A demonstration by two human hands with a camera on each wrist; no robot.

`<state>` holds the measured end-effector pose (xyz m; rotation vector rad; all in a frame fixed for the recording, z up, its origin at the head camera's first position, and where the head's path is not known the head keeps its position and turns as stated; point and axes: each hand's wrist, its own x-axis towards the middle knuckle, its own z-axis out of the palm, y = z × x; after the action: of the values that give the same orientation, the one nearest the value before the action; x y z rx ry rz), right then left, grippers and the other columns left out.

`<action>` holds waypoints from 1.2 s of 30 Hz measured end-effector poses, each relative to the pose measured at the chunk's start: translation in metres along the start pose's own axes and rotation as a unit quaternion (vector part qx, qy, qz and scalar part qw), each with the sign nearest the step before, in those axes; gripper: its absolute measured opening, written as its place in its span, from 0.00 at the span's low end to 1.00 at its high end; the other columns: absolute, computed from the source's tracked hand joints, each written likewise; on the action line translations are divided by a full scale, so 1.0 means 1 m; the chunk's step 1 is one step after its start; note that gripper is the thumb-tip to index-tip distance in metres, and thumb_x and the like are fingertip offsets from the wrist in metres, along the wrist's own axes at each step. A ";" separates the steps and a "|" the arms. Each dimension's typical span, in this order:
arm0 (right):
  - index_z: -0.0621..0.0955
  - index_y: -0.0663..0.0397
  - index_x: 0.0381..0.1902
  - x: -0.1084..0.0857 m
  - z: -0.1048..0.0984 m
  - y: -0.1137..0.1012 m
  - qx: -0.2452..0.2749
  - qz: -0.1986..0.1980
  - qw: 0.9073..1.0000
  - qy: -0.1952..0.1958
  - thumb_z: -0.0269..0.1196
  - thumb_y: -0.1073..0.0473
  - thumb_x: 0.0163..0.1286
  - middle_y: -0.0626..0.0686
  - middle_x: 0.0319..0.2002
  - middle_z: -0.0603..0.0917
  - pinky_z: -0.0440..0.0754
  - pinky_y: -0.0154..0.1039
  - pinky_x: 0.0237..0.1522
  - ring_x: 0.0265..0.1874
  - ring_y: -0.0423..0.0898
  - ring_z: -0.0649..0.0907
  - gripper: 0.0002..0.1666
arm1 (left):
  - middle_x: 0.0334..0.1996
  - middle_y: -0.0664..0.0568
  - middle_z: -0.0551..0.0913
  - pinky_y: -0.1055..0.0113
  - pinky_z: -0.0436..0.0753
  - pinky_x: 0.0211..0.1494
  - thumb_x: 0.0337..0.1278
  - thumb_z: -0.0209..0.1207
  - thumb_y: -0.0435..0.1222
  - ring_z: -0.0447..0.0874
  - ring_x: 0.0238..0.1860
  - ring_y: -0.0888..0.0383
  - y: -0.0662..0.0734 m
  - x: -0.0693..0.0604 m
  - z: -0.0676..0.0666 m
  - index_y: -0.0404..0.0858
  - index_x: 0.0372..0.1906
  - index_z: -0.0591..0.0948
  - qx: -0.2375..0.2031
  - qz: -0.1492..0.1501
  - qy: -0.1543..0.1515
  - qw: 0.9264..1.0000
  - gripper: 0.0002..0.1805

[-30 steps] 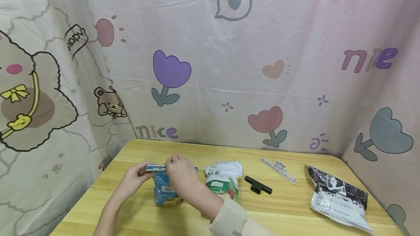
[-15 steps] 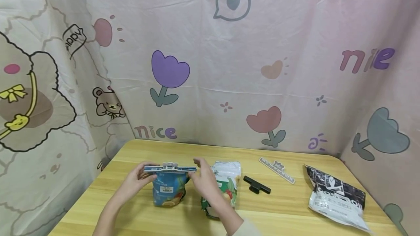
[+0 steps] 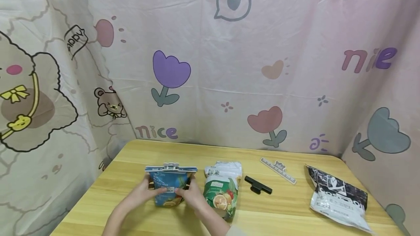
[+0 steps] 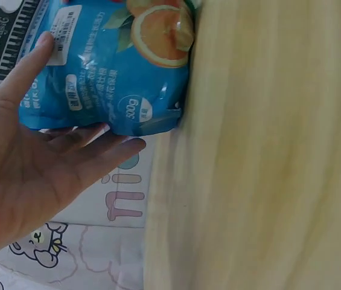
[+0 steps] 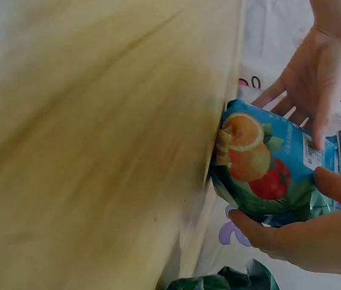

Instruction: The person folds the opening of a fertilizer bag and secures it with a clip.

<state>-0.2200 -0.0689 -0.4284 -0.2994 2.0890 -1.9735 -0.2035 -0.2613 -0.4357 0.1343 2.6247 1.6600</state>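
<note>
A blue bag (image 3: 172, 180) printed with fruit stands upright on the wooden table, its top pinched by a long bag clip (image 3: 170, 169). In the left wrist view the clip (image 4: 14, 45) has a piano-key pattern. My left hand (image 3: 141, 195) holds the bag's left side, thumb on the front and fingers behind. From the other side my right hand (image 3: 194, 196) grips it, its thumb (image 5: 337, 185) also on the front. Most fingers are hidden behind the bag in the head view.
A green and white bag (image 3: 221, 192) lies just right of my right hand. Beyond it are a black bag clip (image 3: 258, 185) and a piano-patterned clip (image 3: 277, 170). A black and silver bag (image 3: 338, 197) lies at the table's (image 3: 279, 217) right side. A printed curtain hangs behind.
My right hand has left the clip's handle, and both hands have moved down from the clip to the blue bag's sides. The clip stays on the bag's top.
</note>
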 end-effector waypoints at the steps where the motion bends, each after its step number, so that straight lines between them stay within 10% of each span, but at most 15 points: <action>1: 0.53 0.75 0.64 0.000 0.001 0.001 -0.005 0.002 1.000 0.003 0.63 0.68 0.59 0.67 0.53 0.70 0.73 0.51 0.51 0.52 0.61 0.72 0.42 | 0.53 0.28 0.68 0.48 0.70 0.54 0.53 0.64 0.40 0.69 0.54 0.36 0.000 0.000 0.001 0.21 0.63 0.49 0.004 -0.002 -0.001 1.000 0.45; 22: 0.58 0.71 0.62 0.012 0.009 0.007 -0.038 0.004 0.997 0.061 0.60 0.52 0.65 0.69 0.57 0.68 0.65 0.57 0.56 0.57 0.63 0.67 0.39 | 0.55 0.21 0.61 0.45 0.71 0.52 0.60 0.56 0.47 0.64 0.54 0.29 0.005 0.008 0.008 0.18 0.60 0.49 0.029 -0.041 0.038 0.998 0.43; 36: 0.62 0.72 0.60 0.020 0.012 0.013 -0.048 -0.022 0.998 0.046 0.61 0.72 0.55 0.64 0.49 0.74 0.71 0.51 0.51 0.49 0.57 0.73 0.35 | 0.53 0.17 0.61 0.42 0.64 0.57 0.62 0.56 0.40 0.61 0.56 0.27 0.004 0.019 0.012 0.13 0.60 0.45 0.031 -0.038 0.048 0.998 0.42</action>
<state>-0.2346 -0.0857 -0.4426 -0.2817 2.2574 -1.9496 -0.2216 -0.2468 -0.4368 -0.0437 2.7152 1.6013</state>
